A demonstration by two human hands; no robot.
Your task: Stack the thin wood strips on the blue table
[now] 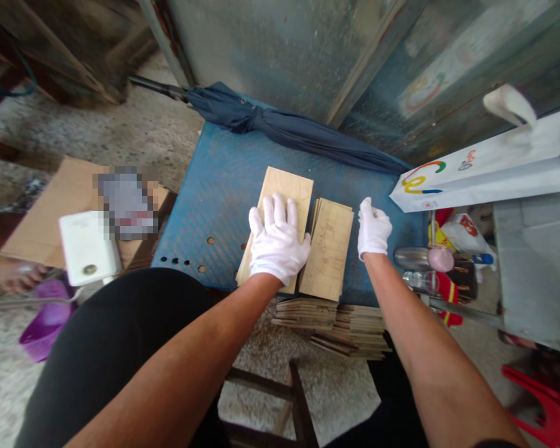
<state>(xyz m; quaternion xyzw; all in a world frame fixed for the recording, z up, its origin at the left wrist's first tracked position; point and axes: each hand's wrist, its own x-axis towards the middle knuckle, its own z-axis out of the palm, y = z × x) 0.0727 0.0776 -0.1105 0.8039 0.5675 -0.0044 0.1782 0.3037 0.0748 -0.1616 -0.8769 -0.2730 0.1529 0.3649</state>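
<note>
My left hand [280,239], in a white glove, lies with spread fingers on a stack of thin wooden boards [289,180]. A second, slightly fanned stack of wooden boards [329,249] sits just to its right, close to the left thumb. My right hand [374,229], also gloved, hovers over or rests on the blue table [205,186] right of that stack, apart from it. Its fingers are curled closed, and whatever may be inside them is hidden. Below the table's near edge, more stacked boards [308,313] show between my legs.
A folded dark umbrella [298,130] lies along the table's back edge. On the right stand a white paper bag [485,168], a metal bottle [413,257] and a red plastic stool [541,404]. To the left are a cardboard box [46,218], a white device [88,246] and a purple basket [44,330].
</note>
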